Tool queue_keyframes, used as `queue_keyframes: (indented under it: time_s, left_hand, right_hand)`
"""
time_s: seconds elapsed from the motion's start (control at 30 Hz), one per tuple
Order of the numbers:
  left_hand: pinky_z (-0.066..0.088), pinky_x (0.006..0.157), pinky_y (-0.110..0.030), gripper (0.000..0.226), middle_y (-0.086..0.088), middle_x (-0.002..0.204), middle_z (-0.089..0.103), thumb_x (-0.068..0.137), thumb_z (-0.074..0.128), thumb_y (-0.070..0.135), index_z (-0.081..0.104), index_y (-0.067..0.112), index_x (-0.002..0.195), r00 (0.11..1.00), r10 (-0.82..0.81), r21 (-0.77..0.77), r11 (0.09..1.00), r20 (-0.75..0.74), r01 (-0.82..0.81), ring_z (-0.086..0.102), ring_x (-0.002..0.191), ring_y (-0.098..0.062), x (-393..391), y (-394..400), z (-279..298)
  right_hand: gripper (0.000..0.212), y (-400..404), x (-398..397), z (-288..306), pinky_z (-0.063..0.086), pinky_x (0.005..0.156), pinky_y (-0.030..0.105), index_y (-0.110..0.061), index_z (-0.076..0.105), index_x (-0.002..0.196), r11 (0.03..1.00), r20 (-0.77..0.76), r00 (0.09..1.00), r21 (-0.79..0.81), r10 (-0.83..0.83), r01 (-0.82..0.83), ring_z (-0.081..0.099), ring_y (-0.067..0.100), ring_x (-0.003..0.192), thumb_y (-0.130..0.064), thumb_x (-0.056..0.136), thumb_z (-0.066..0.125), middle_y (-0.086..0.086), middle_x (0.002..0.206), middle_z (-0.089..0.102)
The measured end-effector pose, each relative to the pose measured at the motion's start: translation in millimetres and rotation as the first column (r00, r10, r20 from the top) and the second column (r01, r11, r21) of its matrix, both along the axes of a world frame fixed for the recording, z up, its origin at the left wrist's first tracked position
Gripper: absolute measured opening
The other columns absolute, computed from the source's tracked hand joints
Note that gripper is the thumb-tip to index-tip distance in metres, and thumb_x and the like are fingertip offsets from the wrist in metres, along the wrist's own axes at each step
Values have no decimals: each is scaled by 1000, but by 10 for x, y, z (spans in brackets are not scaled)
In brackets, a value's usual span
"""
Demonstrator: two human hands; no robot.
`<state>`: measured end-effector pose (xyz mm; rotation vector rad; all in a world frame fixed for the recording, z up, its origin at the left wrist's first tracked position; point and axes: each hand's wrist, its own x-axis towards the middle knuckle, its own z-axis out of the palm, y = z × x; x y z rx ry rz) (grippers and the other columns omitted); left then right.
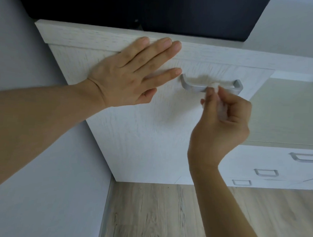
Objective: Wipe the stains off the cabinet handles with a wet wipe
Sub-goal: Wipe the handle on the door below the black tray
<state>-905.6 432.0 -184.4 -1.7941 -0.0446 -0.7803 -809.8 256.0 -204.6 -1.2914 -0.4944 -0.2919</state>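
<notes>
Fingers (214,95) of the right hand (221,124) pinch a crumpled white wet wipe (215,85) against the brushed-metal bar handle (194,87) at frame centre, the left hand (129,76) lies flat-fingered on the white woodgrain cabinet door (142,135), and three small metal handles (265,172) at lower right look not yet wiped.

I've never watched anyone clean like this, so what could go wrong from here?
The small white wet wipe is only pinched at the fingertips of the right hand, so it could slip off the grey metal bar handle mid-stroke. The left hand lies flat on the white wood-grain cabinet front; if it lifts, rubbing might tug the front open.
</notes>
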Motion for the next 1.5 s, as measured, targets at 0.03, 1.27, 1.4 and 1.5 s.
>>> queue_keyframes:
  time_s: [0.03, 1.27, 1.4, 1.5]
  left_hand:
    - [12, 115, -42, 68, -24, 149, 18, 96, 32, 38, 4, 9, 151, 1000, 3, -1, 1000, -3, -3, 27, 136, -33, 2, -3, -1]
    - [13, 115, -41, 65, -20, 149, 24, 97, 33, 36, 9, 10, 152, 999, -33, -34, 999, -10, 32, 22, 141, -35, 17, -12, -22]
    - [13, 115, -42, 64, -20, 148, 24, 97, 33, 37, 11, 11, 152, 999, -26, -43, 999, -21, 25, 27, 136, -32, 8, -11, -13]
    - [13, 115, -42, 65, -21, 150, 21, 98, 32, 38, 8, 10, 152, 1000, -16, -38, 999, -27, 15, 24, 139, -35, 2, -13, -14]
  right_hand:
    - [3, 17, -38, 0, 56, 76, 39, -11, 65, 85, 999, 50, 998, -40, 26, -24, 65, 21, 83, -9, 85, 67, -7, 85, 57]
    - [13, 392, -370, 73, 38, 61, 2, -4, 60, 72, 984, -38, 991, -133, -128, 122, 45, 0, 63, -5, 78, 72, -1, 77, 50]
    - [15, 361, -355, 86, 37, 62, 2, -6, 57, 71, 989, -52, 993, -114, -103, 96, 43, -1, 61, -3, 77, 70, 0, 75, 50]
    - [19, 299, -355, 70, 38, 64, 5, -15, 53, 73, 993, -46, 996, -94, -81, 76, 46, 0, 66, -6, 79, 70, -3, 75, 53]
